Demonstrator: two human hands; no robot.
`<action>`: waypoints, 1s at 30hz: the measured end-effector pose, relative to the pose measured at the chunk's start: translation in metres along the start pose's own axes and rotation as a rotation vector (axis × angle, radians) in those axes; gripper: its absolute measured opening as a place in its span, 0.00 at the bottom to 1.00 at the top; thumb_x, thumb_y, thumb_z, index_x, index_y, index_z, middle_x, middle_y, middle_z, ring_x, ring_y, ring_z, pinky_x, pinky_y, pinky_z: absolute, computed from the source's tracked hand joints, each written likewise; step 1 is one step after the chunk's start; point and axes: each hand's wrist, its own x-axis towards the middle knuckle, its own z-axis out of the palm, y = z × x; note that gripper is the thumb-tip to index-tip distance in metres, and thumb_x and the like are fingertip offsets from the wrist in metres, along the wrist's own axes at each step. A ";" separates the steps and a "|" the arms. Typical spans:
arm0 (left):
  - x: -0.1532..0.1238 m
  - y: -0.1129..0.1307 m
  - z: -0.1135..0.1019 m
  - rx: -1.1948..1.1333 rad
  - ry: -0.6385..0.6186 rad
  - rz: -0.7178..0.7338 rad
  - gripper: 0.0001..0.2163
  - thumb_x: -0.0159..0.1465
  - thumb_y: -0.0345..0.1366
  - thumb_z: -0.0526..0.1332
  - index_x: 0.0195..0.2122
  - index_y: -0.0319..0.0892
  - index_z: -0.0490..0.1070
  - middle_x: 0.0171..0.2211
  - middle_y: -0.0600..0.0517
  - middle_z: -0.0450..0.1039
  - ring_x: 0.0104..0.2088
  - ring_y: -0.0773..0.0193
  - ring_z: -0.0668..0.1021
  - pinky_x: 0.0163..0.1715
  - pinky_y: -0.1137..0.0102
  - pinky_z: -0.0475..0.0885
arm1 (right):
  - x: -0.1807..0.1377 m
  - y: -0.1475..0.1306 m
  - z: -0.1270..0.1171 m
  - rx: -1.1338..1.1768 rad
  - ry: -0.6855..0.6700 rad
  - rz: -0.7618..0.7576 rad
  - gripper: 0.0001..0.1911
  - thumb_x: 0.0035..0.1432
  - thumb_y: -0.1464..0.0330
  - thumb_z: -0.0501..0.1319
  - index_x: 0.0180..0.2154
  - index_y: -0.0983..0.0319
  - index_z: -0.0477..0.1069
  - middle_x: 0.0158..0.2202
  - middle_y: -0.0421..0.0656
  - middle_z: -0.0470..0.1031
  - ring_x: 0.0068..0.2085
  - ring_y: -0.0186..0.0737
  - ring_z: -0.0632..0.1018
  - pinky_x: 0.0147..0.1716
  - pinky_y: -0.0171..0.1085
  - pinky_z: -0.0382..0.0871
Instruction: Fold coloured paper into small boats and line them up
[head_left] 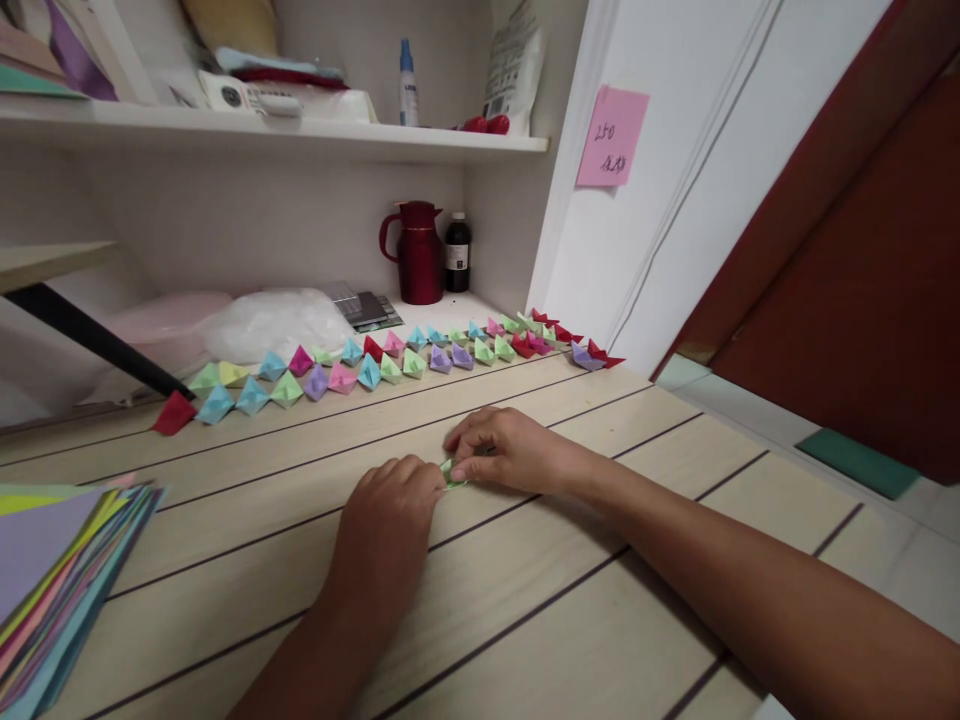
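Two bare hands work on a small green paper on the near side of two rows of paper boats, which serve here as the landmark. The boats, in red, pink, blue, purple, green and yellow, run along the back of a pale wooden counter striped with dark lines.

The paper, mostly covered, sits between the two sets of fingers. The left hand curls inward, its bent fingers gripping the paper's left end; their tips are hidden. The right hand pinches the other end, its thumb touching the paper and its bent forefinger just above. How the paper is folded cannot be told.

A stack of coloured sheets lies nearer than the boats, off their left end. Behind the boats stand a dark red jug and a dark bottle. A pink note hangs above their right end.
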 end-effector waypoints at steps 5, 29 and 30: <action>0.000 0.001 -0.001 0.000 0.007 0.010 0.09 0.66 0.30 0.53 0.31 0.44 0.69 0.32 0.52 0.73 0.36 0.60 0.73 0.38 0.64 0.65 | 0.000 0.003 -0.001 -0.005 -0.012 0.011 0.06 0.56 0.65 0.66 0.30 0.60 0.79 0.38 0.42 0.80 0.40 0.39 0.78 0.39 0.34 0.66; 0.004 0.012 0.000 0.165 -0.023 0.132 0.09 0.65 0.26 0.54 0.31 0.43 0.71 0.30 0.52 0.73 0.33 0.59 0.73 0.38 0.62 0.64 | 0.000 -0.009 0.005 -0.380 -0.022 -0.138 0.07 0.53 0.76 0.60 0.32 0.61 0.75 0.35 0.44 0.78 0.39 0.41 0.75 0.37 0.36 0.63; 0.003 0.011 0.000 0.167 -0.020 0.128 0.09 0.65 0.26 0.54 0.31 0.43 0.70 0.30 0.52 0.73 0.33 0.59 0.73 0.38 0.62 0.64 | 0.000 -0.009 0.005 -0.364 -0.022 -0.130 0.07 0.53 0.76 0.60 0.32 0.61 0.75 0.35 0.44 0.78 0.39 0.41 0.75 0.37 0.36 0.63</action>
